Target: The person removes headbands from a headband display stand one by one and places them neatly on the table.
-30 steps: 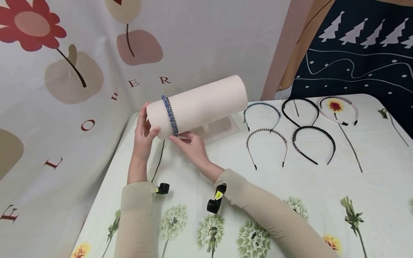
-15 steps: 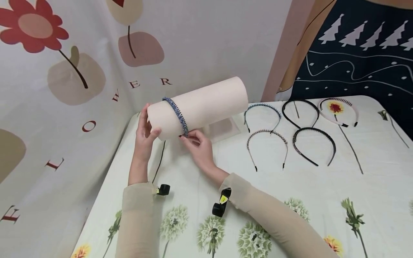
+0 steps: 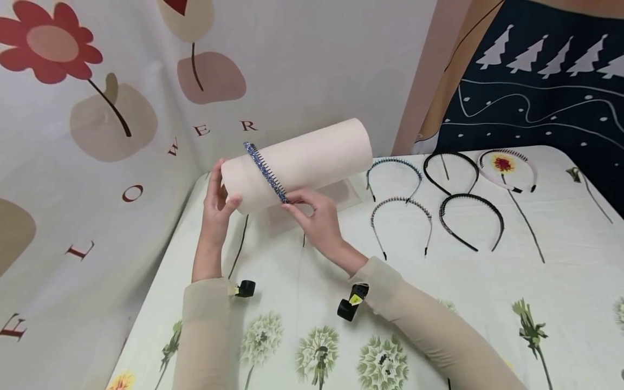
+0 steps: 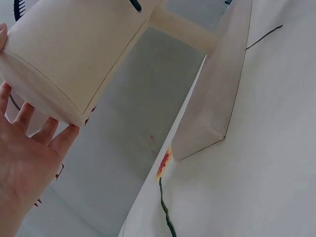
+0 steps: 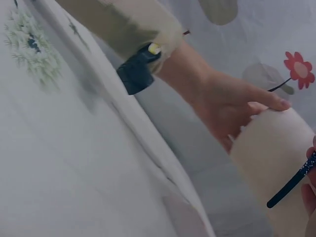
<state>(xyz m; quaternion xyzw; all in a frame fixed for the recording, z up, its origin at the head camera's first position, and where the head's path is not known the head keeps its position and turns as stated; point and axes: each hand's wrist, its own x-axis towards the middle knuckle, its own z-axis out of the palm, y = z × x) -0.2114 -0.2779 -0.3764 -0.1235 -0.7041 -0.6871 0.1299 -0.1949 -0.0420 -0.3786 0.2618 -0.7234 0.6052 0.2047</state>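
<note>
A pale pink cylindrical headband stand (image 3: pixel 317 154) lies sideways above its base (image 3: pixel 343 192). My left hand (image 3: pixel 215 214) holds its left end, thumb on the near rim and fingers at the end, as the left wrist view of this hand (image 4: pixel 29 158) also shows. A glittery blue toothed headband (image 3: pixel 263 169) slants across the cylinder's left part. Its lower part is pinched between the thumb and fingers of my right hand (image 3: pixel 322 222). In the right wrist view, the dark tip of the headband (image 5: pixel 286 190) points past the fingers, which are mostly cut off.
Right of the stand lie several other headbands: a blue one (image 3: pixel 395 161), a slim patterned one (image 3: pixel 402 200), black ones, including a near one (image 3: pixel 470 197), and a pale pink one (image 3: pixel 533 168). A flower-print cloth (image 3: pixel 273 281) covers the table. Printed curtains (image 3: pixel 312 65) hang behind.
My right hand has moved right, drawing the headband's lower part along the cylinder so that it slants more. My left hand stays at the stand's end.
</note>
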